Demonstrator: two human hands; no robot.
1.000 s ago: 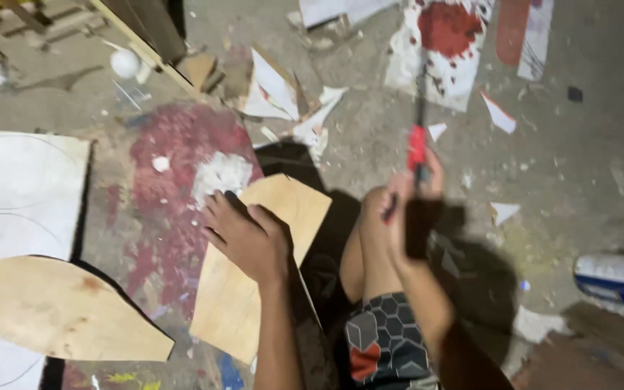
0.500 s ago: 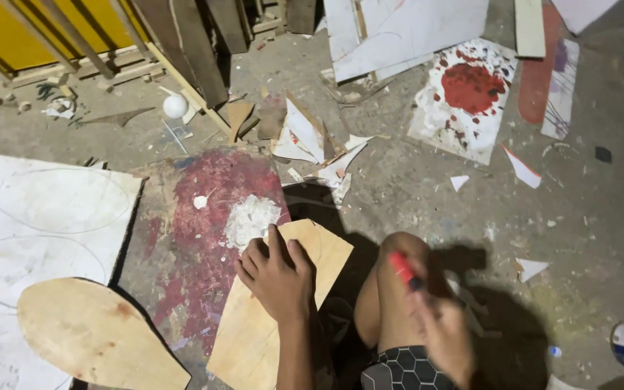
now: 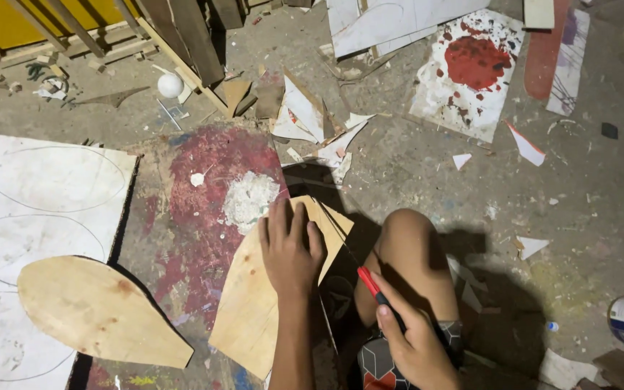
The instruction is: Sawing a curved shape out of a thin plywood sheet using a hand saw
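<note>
So nearest to the camera the right hand (image 3: 417, 347) is wrapped tight around a red-handled saw (image 3: 370, 283), whose thin blade runs up and left to the right edge of the plywood piece (image 3: 269, 303). That plywood piece lies flat on the floor (image 3: 427, 180) just left of the person's bent knee (image 3: 413, 245), and the left hand (image 3: 290, 249) is pressed flat on its far end, fingers spread out, pinning it down rather than gripping anything. Off to the near left there's a leaf-shaped plywood cutout (image 3: 95, 310) lying partly on a white board (image 3: 30, 188) with curved outlines drawn on it. Just past the left hand is a red stain with a white powdery blob (image 3: 250, 198). Farther out: torn white scraps (image 3: 305, 115), a small white ball (image 3: 170, 84), and at far right a white sheet splattered red (image 3: 471, 72).
</note>
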